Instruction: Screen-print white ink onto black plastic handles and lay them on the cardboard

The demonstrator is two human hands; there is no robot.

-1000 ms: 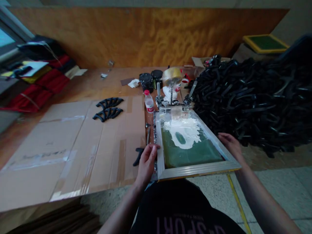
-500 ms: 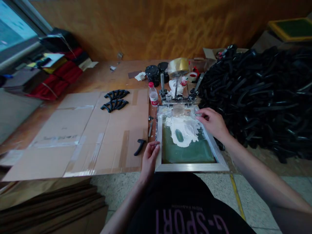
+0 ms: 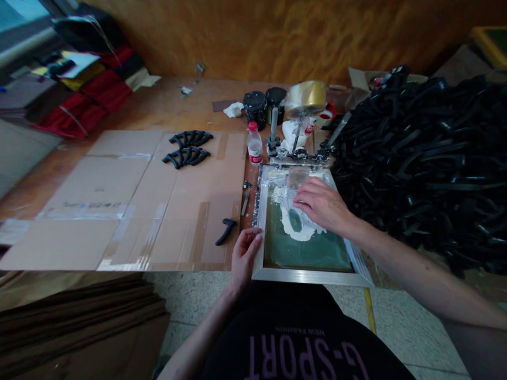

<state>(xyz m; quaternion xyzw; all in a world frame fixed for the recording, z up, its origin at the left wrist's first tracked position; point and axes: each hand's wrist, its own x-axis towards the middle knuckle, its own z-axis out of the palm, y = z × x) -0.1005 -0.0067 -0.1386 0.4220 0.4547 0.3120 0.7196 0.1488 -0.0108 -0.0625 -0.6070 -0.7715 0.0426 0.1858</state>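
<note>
A screen-printing frame [image 3: 312, 276] with a metal border and green mesh lies in front of me. White ink [image 3: 303, 232] is spread over its upper middle, around a bare green oval. My left hand [image 3: 245, 255] pinches the frame's left border between thumb and fingers. Above the inked mesh is my right hand [image 3: 322, 205], fingers bent and drawn together; what they hold, if anything, is hidden. Just behind those fingers, a brownish translucent piece [image 3: 298, 177] stands at the frame's far end. The hinge clamp [image 3: 295, 160] adjoins that far edge.
One black T-shaped handle [image 3: 226, 232] lies on the flattened cardboard [image 3: 130, 211]; several more [image 3: 188, 148] sit in two rows. A red-capped bottle [image 3: 254, 143], black tubs [image 3: 254, 108] and a tape roll [image 3: 304, 97] stand behind. A large pile of black handles [image 3: 412, 158] fills the right.
My right hand has moved left from the frame's right border to over the white ink. My left hand stays on the left border. The view has shifted slightly.
</note>
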